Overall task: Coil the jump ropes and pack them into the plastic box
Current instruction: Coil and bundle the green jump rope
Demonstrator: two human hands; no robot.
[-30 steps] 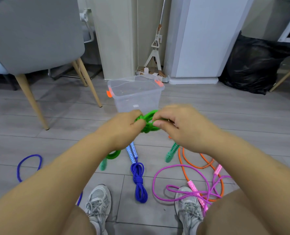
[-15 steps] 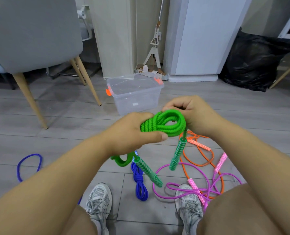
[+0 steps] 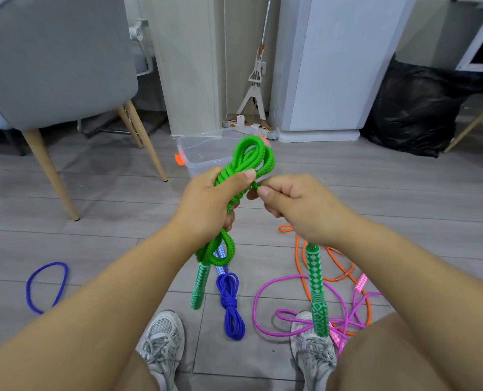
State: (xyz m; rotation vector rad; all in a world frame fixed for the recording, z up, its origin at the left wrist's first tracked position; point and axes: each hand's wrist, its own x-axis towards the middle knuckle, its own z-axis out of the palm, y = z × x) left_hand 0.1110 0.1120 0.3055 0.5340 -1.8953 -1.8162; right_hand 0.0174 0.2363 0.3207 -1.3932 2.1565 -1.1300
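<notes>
while aloft together, left hand (image 3: 206, 204) grip round green rope (image 3: 251, 156) coil, right hand (image 3: 299, 207) pinch-grip on its strand

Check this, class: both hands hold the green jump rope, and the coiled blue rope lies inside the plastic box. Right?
No: the head view shows the coiled blue rope on the floor, outside the plastic box. The left hand and right hand hold the green jump rope.

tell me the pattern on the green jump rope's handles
White diamonds on green, clearest on the green jump rope's nearer handle, head view.
</notes>
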